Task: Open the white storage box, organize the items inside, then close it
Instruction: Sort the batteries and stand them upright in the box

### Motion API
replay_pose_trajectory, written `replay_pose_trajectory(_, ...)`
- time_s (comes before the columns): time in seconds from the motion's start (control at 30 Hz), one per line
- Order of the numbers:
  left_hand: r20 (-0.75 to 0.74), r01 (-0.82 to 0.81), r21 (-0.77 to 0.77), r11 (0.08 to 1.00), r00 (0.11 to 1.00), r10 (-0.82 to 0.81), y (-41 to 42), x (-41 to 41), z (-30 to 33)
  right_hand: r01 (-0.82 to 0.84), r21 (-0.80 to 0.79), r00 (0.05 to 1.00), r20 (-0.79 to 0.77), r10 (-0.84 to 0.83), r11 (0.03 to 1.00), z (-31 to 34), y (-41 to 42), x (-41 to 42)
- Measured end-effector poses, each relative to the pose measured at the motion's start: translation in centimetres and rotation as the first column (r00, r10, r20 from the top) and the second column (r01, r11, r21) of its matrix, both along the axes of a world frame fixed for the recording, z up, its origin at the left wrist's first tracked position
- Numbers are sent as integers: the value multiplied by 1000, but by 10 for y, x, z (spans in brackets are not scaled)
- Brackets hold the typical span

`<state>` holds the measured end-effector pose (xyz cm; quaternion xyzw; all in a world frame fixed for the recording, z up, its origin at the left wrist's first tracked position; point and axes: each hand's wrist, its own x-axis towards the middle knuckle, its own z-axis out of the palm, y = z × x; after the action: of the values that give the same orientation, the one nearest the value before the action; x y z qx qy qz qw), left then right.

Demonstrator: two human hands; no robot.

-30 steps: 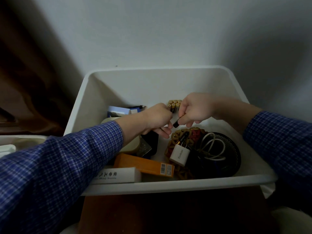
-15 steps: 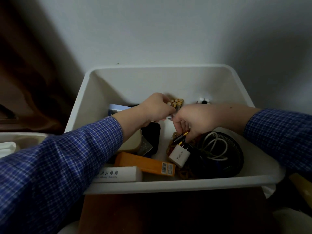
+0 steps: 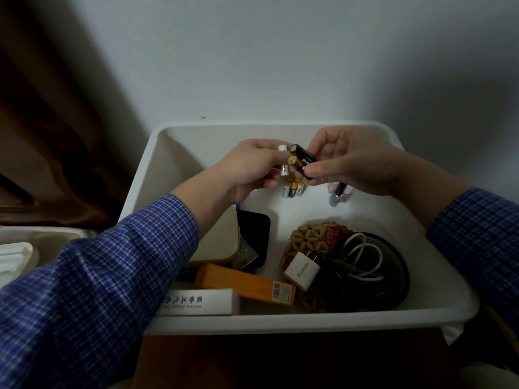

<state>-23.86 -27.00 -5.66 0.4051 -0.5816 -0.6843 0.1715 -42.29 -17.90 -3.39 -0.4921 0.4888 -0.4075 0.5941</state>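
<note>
While our left hand (image 3: 250, 167) pinches a white cylindrical battery (image 3: 283, 161), our right hand (image 3: 345, 161) grips black-and-gold batteries (image 3: 302, 160) at twelve o'clock over the open white plastic storage box (image 3: 280, 322).

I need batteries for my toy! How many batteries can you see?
6: a white battery in the left hand, two black-and-gold batteries in the right, three standing batteries below. More may be hidden.

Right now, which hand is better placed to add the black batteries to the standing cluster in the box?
Right hand: it pinches the black-and-gold cylindrical batteries just above the standing battery cluster; the left hand holds a white battery.
</note>
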Motion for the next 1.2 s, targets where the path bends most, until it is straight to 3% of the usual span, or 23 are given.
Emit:
replay_pose_trajectory(0.17, -169, -12, -54, 998, 986, 3, 0, 2, 3, 65, -51, 998, 13, -65, 997, 2, 1, 3)
replay_pose_trajectory(0.47, -277, -61, -398, 915, 959, -57, 3, 5, 5, 248, -146, 967, 95, -235, 958, 0, -6, -4)
replay_pose_trajectory(0.97, -311, -108, -284, 953, 950, 15, 11, 1, -1, 286, -159, 958, 24, -286, 945, -4, -6, -2)
replay_pose_trajectory(1.1, -212, -122, -390, 913, 976, 39, 8, 1, -2, 356, -200, 917, -111, -382, 913, -5, -10, -2)
replay_pose_trajectory(1.2, -22, -63, -517, 853, 998, 61, 6, 1, -9, 365, -260, 796, -411, -445, 894, -9, -11, -5)
